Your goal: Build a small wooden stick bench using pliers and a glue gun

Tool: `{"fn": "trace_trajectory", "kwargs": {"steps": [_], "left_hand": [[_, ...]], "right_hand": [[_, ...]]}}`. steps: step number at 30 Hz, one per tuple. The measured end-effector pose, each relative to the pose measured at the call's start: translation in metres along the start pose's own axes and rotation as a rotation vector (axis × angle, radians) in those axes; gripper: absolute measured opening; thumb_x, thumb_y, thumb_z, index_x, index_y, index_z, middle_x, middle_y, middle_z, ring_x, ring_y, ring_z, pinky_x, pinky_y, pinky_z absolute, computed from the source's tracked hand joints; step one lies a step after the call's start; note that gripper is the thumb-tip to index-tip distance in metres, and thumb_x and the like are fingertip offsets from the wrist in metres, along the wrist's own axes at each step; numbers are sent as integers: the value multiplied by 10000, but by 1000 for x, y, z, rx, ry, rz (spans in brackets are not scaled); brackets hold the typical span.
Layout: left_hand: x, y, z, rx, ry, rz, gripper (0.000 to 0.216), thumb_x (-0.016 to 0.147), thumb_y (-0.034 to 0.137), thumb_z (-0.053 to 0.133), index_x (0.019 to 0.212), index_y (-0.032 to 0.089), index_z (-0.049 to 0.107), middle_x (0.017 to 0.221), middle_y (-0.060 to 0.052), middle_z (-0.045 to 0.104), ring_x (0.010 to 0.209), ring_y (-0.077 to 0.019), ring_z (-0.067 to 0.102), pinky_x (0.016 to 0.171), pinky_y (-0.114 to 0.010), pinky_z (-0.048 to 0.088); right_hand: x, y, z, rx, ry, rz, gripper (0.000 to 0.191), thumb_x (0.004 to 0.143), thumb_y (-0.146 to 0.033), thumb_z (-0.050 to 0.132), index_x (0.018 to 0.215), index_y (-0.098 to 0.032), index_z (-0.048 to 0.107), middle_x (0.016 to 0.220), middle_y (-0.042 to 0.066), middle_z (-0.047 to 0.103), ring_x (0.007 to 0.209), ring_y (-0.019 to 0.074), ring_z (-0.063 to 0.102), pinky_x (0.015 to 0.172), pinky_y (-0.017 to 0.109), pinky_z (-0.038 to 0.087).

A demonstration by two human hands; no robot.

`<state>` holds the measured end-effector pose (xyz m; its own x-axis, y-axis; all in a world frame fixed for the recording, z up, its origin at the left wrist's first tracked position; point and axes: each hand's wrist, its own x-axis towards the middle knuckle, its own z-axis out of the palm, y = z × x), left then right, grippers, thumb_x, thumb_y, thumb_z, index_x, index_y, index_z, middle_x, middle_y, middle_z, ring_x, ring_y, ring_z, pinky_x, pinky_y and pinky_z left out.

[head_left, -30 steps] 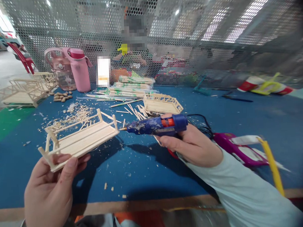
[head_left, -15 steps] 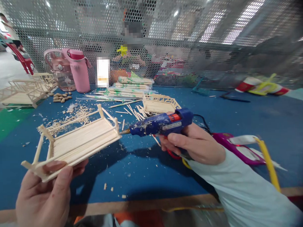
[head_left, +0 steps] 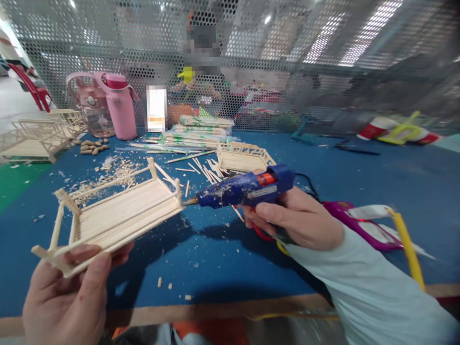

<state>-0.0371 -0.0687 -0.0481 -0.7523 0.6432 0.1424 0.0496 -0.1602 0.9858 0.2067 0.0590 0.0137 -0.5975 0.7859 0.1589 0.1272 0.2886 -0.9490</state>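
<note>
Left hand [head_left: 68, 304] pinches the stick frame [head_left: 121, 211] over the counter [head_left: 217, 253], by the near edge, long axis climbing rightward; right hand [head_left: 301, 220] wraps the glue gun [head_left: 240, 190], nozzle [head_left: 192, 201] pointing left, at the frame's right corner.

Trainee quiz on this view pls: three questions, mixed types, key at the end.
1. Short answer: name the tool in the right hand.
2. True or false: the opaque pink bottle stands to the right of the clear-bodied bottle in the picture.
3. Multiple choice: the tool's metal tip is nearest which part of the stick frame in the left hand?
a) the held end
b) the middle
c) the end toward the right hand

Key: 1. a blue glue gun; 2. true; 3. c
</note>
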Motion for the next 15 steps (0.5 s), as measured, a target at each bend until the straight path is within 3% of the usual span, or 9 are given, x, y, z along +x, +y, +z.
{"fn": "trace_trajectory", "kwargs": {"steps": [6, 11, 15], "left_hand": [[0, -3, 1, 26, 64, 47, 178, 655, 292, 716, 739, 234, 571, 648, 66, 682, 623, -154, 684, 558, -194, 548], [-4, 0, 7, 185, 151, 61, 131, 701, 211, 666, 744, 223, 543, 696, 55, 631, 641, -131, 666, 608, -201, 533], [-6, -7, 10, 218, 269, 183, 169, 674, 240, 703, 740, 221, 550, 710, 57, 608, 647, -115, 638, 621, -195, 512]], "right_hand": [[-4, -2, -7, -166, 11, -78, 287, 785, -480, 573, 847, -201, 552, 629, -1, 560, 453, 98, 460, 406, 231, 384], [-6, -11, -8, -189, -48, -171, 337, 818, -433, 543, 1086, -238, 483, 811, 35, 648, 541, 142, 564, 453, 258, 438], [-6, -14, -3, -450, 81, -391, 189, 825, -330, 553, 994, -247, 542, 851, 33, 631, 644, 158, 606, 568, 276, 496]]}}
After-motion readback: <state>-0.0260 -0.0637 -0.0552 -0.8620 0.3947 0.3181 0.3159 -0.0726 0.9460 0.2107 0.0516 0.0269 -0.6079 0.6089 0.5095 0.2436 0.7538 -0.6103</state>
